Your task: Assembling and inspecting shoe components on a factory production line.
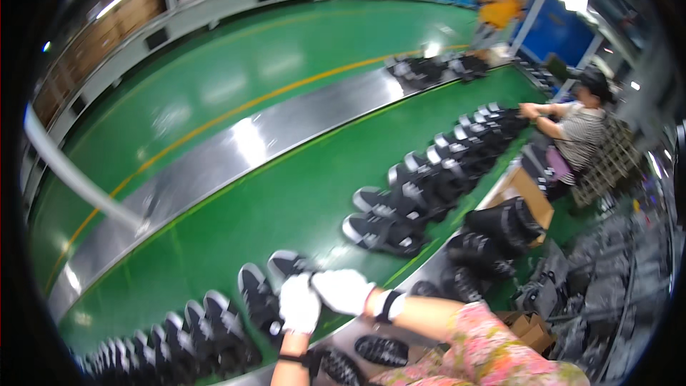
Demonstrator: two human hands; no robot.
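Observation:
Both my hands wear white gloves and sit close together over a green belt (300,200). Under their fingers is a black shoe (287,261) with a white toe, its heel part hidden. My right hand (344,291) closes over the rear of this shoe. Beside it, my left hand (299,304) has its fingers closed at the shoe's near side; blur hides the exact grip. A second black shoe (257,297) lies just left of my left hand, toe pointing away. Dark bands circle both wrists.
Rows of black shoes stand on the belt to the left (179,343) and right (407,200). A steel ledge (236,146) runs along the far side. Shoes (382,350) lie on the near ledge. A co-worker (579,129) sits at right beside a cardboard box (525,200).

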